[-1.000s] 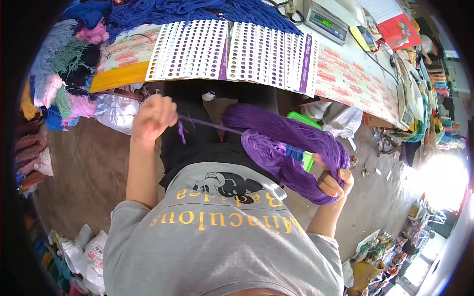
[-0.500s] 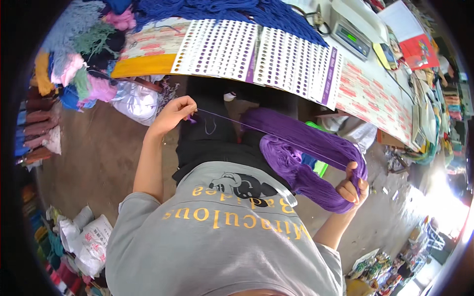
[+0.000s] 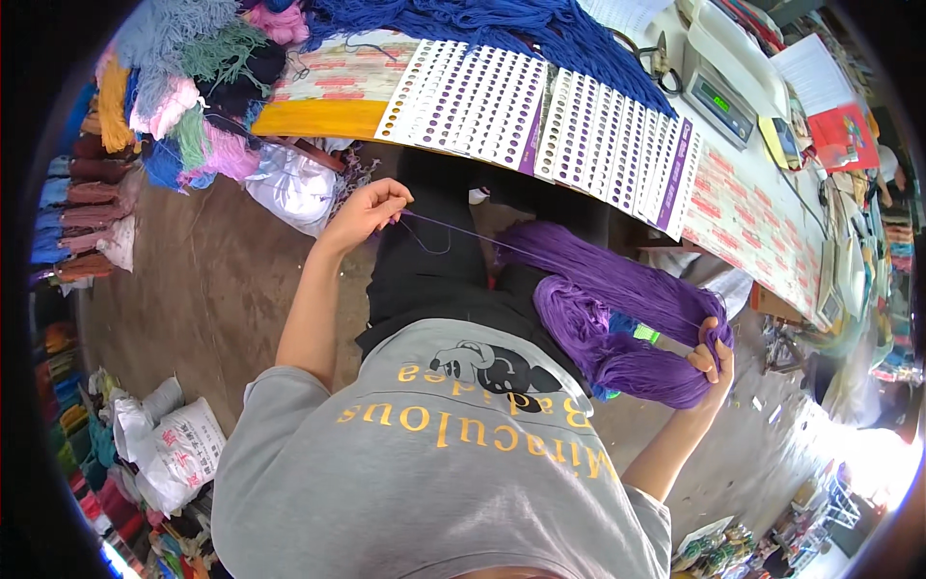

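A long purple yarn skein (image 3: 617, 265) droops over my lap, its far end hanging in looped folds. Looped over the fingers of my right hand (image 3: 716, 355), the skein's right end is gripped there. My left hand (image 3: 371, 214) pinches a thin purple strand (image 3: 453, 226) between thumb and fingertips. This strand runs taut across to the skein, while a loose bit of thread curls below my left fingers over my dark trousers.
In front stands a table with colour sample cards (image 3: 473, 101), a pile of blue yarn (image 3: 482, 29), scissors (image 3: 662, 63) and a digital scale (image 3: 719, 96). Coloured yarn bundles (image 3: 183, 87) heap at the far left. A white sack (image 3: 183, 454) lies on the floor at left.
The whole view has swung, so the table and floor sit further right in the picture. Both hands keep their grips, and the loose thread's curl has changed shape.
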A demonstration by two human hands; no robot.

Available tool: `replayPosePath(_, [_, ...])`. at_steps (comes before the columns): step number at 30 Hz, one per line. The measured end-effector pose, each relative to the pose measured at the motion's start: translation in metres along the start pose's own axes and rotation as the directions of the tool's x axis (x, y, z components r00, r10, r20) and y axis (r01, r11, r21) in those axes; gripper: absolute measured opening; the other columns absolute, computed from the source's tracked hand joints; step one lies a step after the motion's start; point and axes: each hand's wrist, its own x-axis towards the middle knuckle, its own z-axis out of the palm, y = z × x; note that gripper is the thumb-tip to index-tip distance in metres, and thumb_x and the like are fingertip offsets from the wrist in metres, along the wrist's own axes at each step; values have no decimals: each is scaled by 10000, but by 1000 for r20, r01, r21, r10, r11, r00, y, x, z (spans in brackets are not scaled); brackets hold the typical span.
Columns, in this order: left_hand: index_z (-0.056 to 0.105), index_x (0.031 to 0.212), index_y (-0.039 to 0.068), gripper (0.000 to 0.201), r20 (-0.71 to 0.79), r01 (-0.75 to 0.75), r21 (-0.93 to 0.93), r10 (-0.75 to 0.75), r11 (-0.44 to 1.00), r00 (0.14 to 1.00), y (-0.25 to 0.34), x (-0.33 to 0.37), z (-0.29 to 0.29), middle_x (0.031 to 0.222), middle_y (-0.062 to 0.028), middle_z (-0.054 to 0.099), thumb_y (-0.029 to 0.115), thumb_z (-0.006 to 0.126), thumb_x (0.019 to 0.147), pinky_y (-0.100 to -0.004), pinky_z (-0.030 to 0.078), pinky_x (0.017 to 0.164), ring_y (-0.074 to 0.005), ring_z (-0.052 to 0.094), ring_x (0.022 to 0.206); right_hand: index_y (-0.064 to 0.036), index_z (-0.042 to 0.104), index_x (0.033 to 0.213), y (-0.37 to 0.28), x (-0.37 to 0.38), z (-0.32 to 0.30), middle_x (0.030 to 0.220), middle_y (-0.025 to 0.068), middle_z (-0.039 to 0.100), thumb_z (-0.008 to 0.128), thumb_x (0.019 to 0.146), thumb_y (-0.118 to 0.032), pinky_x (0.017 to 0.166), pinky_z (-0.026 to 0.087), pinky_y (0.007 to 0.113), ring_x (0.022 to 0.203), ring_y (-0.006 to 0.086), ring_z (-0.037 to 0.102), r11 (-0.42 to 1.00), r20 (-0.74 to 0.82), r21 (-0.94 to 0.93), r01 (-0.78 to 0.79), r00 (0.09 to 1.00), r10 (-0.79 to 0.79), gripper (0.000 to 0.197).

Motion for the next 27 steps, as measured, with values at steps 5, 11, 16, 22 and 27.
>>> replayPosePath(5, [578,935,35,127,-1,-4,-49,4,999,1000,-11,2,-9,711,35,510,150,539,899,-159,339,522,-23,444,606,-37,437,1011,-4,3,-10,457,-35,355,423,875,-90,597,418,230,541,121,466,991,18,105,-80,997,79,147])
replayPosePath(11, [578,919,41,107,-64,-34,-106,27,994,998,-21,7,-14,702,41,491,138,534,906,-153,330,509,-23,418,566,-53,437,988,-7,5,-22,464,-33,388,418,875,-94,628,429,259,567,133,493,993,8,95,-66,998,66,121])
replayPosePath(16, [590,909,45,142,-155,-60,-101,44,993,987,-24,7,-23,640,62,457,181,552,902,-161,288,484,-15,377,539,-52,439,978,-12,5,-30,457,-31,387,418,869,-87,627,430,257,561,128,499,996,-12,80,-38,999,39,117])
replayPosePath(22, [605,905,48,131,-276,-97,-152,52,984,960,-36,9,-34,619,66,448,171,559,898,-162,279,476,-10,369,527,-42,440,953,-11,5,-33,457,-28,393,414,854,-73,588,420,249,535,111,481,996,-21,90,-11,1000,13,107])
replayPosePath(27, [613,916,38,129,-399,-104,-118,49,988,916,-48,12,-45,626,74,455,154,559,896,-163,276,486,-5,367,536,-31,442,954,-10,5,-31,464,-20,399,405,851,-65,561,405,245,518,101,458,995,-1,104,-5,1000,5,115])
